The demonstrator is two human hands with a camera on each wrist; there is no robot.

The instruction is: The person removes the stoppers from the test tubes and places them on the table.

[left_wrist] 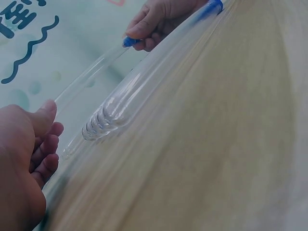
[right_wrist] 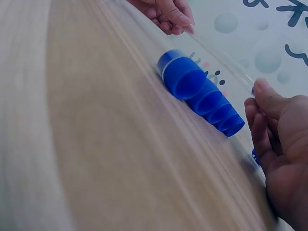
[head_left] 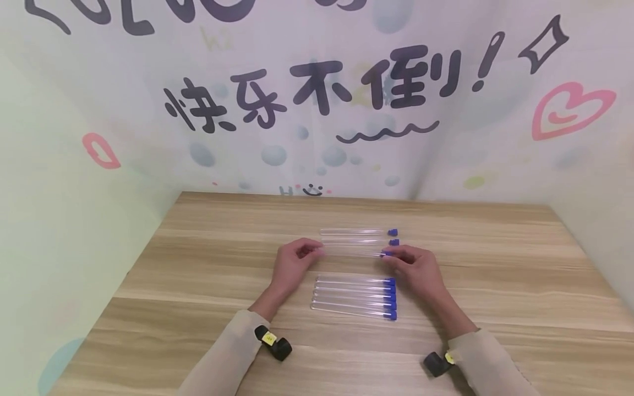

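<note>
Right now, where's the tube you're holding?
Near centre in the head view, the held tube spans left hand to right hand, beyond the row of capped tubes.

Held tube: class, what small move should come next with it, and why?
Probably press the blue cap home with the right hand, while the left hand steadies the held tube. The right hand pinches the cap at the tube's end, though how firmly it sits is unclear; five nearer tubes already lie capped.
</note>
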